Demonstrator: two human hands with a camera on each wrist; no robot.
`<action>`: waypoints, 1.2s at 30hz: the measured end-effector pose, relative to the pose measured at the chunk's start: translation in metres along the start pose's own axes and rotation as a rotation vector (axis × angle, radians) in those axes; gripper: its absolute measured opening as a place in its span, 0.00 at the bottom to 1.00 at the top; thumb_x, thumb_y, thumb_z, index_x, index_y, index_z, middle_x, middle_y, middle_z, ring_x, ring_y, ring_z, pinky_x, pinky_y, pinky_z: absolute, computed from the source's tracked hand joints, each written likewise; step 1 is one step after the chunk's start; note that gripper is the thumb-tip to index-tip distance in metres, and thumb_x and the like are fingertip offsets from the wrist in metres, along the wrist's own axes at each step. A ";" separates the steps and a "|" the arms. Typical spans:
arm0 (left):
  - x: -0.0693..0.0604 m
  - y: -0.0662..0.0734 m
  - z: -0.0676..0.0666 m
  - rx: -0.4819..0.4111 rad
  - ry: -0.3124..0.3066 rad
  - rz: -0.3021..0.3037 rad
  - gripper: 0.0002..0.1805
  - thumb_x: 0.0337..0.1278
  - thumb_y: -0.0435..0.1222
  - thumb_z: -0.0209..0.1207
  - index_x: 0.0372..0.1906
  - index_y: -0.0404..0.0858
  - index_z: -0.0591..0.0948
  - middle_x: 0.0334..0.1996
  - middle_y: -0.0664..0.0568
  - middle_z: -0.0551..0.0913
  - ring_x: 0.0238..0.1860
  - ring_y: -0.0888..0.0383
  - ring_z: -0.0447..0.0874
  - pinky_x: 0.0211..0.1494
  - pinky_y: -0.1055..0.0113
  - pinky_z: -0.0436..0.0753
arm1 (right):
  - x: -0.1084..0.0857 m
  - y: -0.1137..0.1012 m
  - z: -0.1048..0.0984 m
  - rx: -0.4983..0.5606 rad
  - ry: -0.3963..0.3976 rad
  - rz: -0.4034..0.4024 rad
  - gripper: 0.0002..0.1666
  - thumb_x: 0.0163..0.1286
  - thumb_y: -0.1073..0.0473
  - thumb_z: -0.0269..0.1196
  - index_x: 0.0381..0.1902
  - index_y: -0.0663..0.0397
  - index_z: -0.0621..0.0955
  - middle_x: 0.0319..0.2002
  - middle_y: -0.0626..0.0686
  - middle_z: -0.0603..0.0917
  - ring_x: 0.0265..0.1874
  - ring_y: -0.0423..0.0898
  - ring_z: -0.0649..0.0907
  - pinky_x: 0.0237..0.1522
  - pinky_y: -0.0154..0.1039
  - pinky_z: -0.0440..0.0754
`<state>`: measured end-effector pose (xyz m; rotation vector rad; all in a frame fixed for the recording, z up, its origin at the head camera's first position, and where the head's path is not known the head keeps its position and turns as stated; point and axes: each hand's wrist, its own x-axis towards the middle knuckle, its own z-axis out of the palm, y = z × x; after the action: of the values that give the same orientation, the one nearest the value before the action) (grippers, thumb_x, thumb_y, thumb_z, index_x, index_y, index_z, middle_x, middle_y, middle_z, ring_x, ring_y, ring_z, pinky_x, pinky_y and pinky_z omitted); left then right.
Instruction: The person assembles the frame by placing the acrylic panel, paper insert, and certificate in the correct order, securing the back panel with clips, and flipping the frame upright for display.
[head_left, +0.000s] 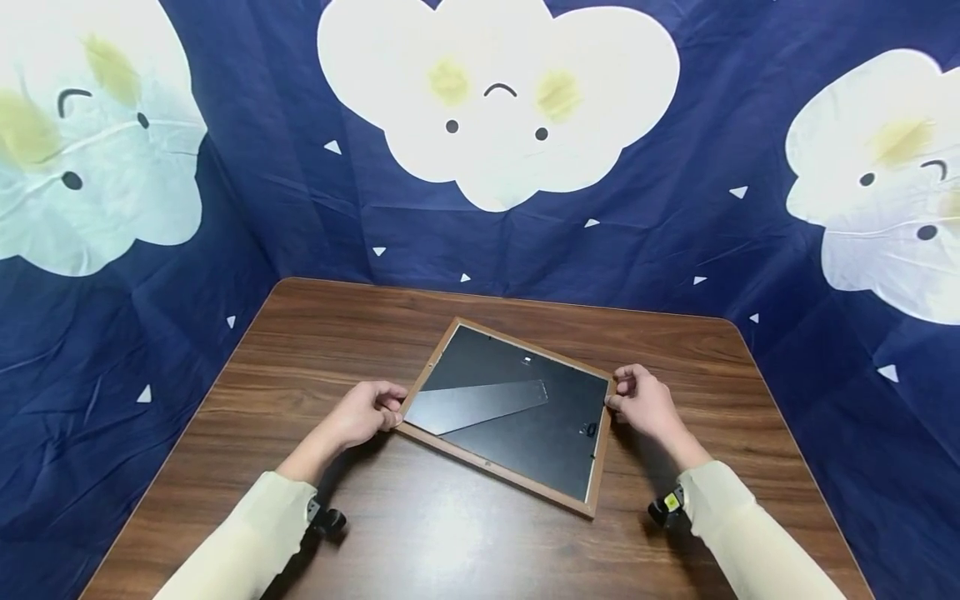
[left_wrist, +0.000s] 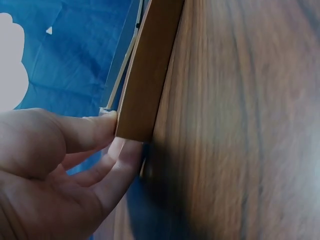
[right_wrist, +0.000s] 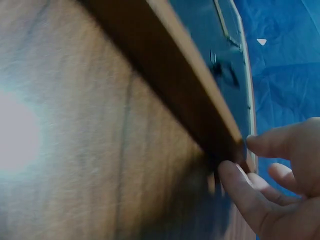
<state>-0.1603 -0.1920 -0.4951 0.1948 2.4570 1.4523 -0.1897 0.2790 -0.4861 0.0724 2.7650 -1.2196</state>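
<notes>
A wooden picture frame [head_left: 517, 483] lies back side up, turned at an angle, with a black backing board [head_left: 495, 442] and a grey easel stand [head_left: 480, 404] folded across it. At its left corner my left hand [head_left: 369, 411] pinches the wood; the left wrist view shows the thumb [left_wrist: 90, 132] on the upper side and fingers [left_wrist: 120, 172] beneath. My right hand [head_left: 643, 400] grips the right edge, fingertips [right_wrist: 232, 172] touching the frame's side. How far the frame is raised off the table, I cannot tell. Its front is hidden.
The wood-grain table [head_left: 300, 333] carries the frame near its middle. Blue cloth [head_left: 285, 208] with white clouds hangs behind and on both sides. Each sleeve has a black wrist camera [head_left: 330, 522] below it.
</notes>
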 end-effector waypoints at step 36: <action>-0.016 0.021 0.036 0.127 0.126 -0.054 0.14 0.47 0.22 0.62 0.42 0.30 0.84 0.31 0.49 0.84 0.27 0.62 0.85 0.36 0.69 0.85 | 0.030 0.005 -0.008 0.047 -0.037 0.037 0.18 0.72 0.65 0.63 0.58 0.66 0.79 0.41 0.60 0.84 0.32 0.46 0.88 0.35 0.42 0.90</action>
<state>-0.1344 -0.1555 -0.4904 0.0629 2.6363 1.3247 -0.2200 0.2882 -0.4880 0.1035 2.6921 -1.2638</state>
